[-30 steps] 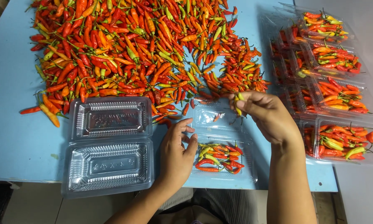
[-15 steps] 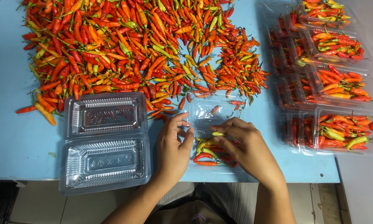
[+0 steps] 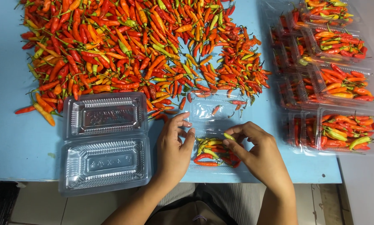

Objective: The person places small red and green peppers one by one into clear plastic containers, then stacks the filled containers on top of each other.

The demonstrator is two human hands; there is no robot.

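Chillies (image 3: pixel 137 54) are spreading across the far half of the blue table (image 3: pixel 12 141), a red, orange and green heap just beyond the open clamshell tray (image 3: pixel 214 143) that I am filling at the table's near edge. My left hand (image 3: pixel 172 152) is resting against the tray's left side, fingers loosely curled and gripping nothing. My right hand (image 3: pixel 258 154) is hovering over its right side, thumb and forefinger pinching a small green chilli (image 3: pixel 229 136) above the few red and green pods lying in the tray's near half; its far half, the lid, is holding one or two stray pods. Left of this tray, an empty clamshell (image 3: pixel 105 143) is lying open, reaching the table's near edge, with bare blue table farther left. Right of the tray, closed packs (image 3: pixel 332 83) full of chillies are crowding the table's right edge in overlapping rows, leaving a narrow strip of table between.
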